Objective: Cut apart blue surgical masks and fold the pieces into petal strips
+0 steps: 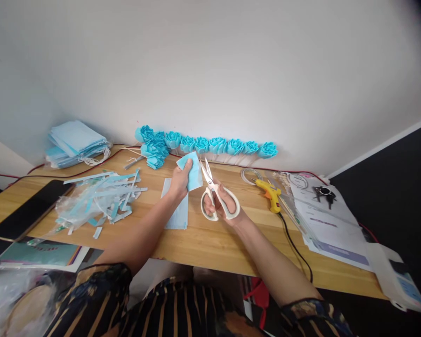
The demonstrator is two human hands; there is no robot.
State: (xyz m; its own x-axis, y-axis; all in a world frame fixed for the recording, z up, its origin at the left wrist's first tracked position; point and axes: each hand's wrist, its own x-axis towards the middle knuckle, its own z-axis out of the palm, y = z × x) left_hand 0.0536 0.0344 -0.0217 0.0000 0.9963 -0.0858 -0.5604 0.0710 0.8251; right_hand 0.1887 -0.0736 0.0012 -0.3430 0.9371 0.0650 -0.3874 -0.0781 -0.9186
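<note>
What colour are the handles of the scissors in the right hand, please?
The handles are off-white, seen best in the head view.

On the table (217, 248), we had masks (76, 136) stacked far left | strips (107, 200) nearer, right of the phone (30, 209) | flowers (217, 145) along the far side | glue gun (272, 194) right, left of papers (328, 227) | above it, scissors (212, 185) right of a sheet (195, 176)
</note>
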